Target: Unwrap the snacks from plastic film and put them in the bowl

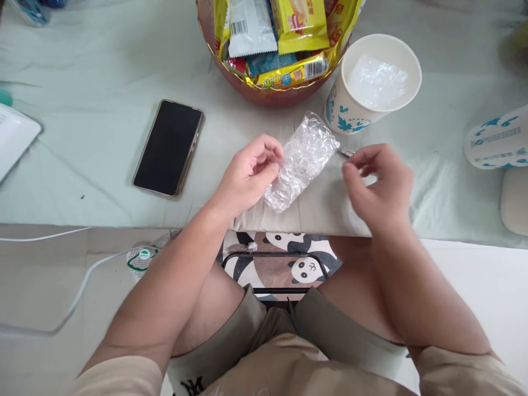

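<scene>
A crumpled sheet of clear plastic wrap (pixel 307 159) lies folded into a rough rectangle near the table's front edge. My left hand (pixel 253 173) is closed at its left side, thumb and curled fingers against the plastic. To the right of the wrap, my right hand (pixel 379 184) hovers with thumb and forefinger brought together; whatever they may pinch is too small to make out. A slim metal object (pixel 345 152) shows just beyond those fingertips, partly hidden. Behind it stands a paper cup (pixel 355 113) with more clear plastic inside.
A gold-rimmed bowl (pixel 268 98) full of snack packets stands at the back. Left of my hand lies a smartphone (pixel 168 147). Another paper cup (pixel 499 137) lies on its side at the right. White cables (pixel 78 291) hang below the table edge on the left.
</scene>
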`<state>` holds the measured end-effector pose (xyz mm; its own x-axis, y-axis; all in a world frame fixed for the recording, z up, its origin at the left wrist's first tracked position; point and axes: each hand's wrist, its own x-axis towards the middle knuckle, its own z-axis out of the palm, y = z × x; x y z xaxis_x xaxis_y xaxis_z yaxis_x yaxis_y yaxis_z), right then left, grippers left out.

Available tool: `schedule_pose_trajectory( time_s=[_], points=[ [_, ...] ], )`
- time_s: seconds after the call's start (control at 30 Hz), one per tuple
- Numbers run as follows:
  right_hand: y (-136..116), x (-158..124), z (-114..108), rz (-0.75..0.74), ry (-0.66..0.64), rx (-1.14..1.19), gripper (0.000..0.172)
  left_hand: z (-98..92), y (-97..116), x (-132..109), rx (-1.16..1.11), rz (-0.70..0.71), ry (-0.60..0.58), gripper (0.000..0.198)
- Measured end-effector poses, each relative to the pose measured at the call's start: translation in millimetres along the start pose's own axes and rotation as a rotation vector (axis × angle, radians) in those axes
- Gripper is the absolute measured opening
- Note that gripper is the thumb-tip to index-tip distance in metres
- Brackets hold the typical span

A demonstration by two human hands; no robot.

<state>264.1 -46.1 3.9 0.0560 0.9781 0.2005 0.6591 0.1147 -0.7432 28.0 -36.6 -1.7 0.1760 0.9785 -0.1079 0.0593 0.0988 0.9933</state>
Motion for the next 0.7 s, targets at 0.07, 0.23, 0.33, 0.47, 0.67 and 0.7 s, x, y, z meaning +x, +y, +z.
schedule_pose_trajectory(
  time_s=[0.07, 0.23, 0.33, 0.47, 0.67, 0.7],
  points=[
    [12, 7, -10, 0.013, 0.047, -0.201, 0.015, -1.1, 0, 0, 0.068, 0.026, -0.011, 0.006],
    [33, 12, -23, 0.134, -0.053, -0.462, 0.028, -2.0, 1, -4, 0.194, 0.009, -0.053, 0.031],
    [32, 12, -25, 0.130, -0.042, -0.494, 0.017, -2.2, -1, -4, 0.203, 0.019, -0.077, 0.042],
    [26, 8, -23, 0.166, 0.010, -0.324, 0.013, -3.3, -5, -2, 0.205, 0.079, -0.084, 0.048],
    [12, -8, -4, 0.152, -0.088, 0.527, 0.025, 1.2, -8, -3, 0.083, 0.086, -0.141, 0.052],
    [8, -11, -1, 0.152, -0.122, 0.565, 0.031, 3.1, -8, -4, 0.058, 0.065, -0.157, 0.055]
  ],
)
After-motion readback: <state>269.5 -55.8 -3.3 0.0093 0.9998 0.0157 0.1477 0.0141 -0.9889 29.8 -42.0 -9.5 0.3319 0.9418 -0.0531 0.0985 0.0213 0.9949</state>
